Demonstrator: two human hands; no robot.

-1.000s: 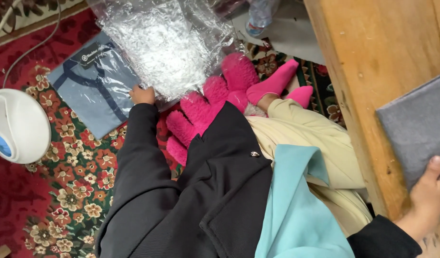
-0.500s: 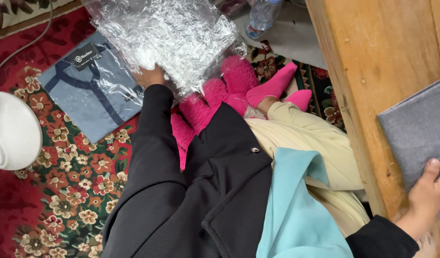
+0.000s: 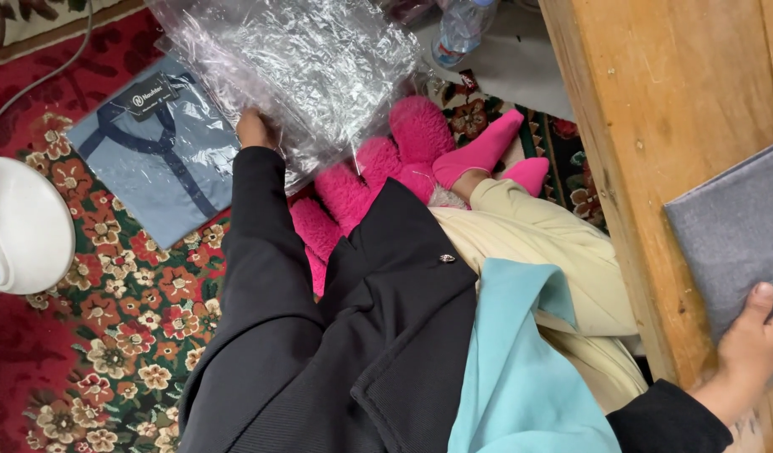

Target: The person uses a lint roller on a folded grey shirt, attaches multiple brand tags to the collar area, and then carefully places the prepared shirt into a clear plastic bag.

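Observation:
My left hand [image 3: 254, 127] reaches down to the floor and grips the near edge of a crinkled clear plastic bag [image 3: 294, 59], which is lifted above a fluffy pink cushion [image 3: 378, 168]; most of the hand is hidden under the plastic. A folded blue-grey shirt in a clear wrapper [image 3: 151, 147] lies on the carpet just left of that hand. My right hand [image 3: 752, 344] rests on the wooden table [image 3: 655, 126] with its thumb pressed on the edge of a folded grey cloth [image 3: 735, 226].
A white rounded appliance [image 3: 21, 226] sits on the red floral carpet [image 3: 126, 335] at the left, with a cable [image 3: 34, 75] running behind it. A plastic bottle [image 3: 458, 29] lies at the top. My feet in pink socks [image 3: 487, 151] sit beside the cushion.
My left hand took hold of the plastic bag's edge and lifted it slightly up and away from the shirt. My right hand stayed on the grey cloth.

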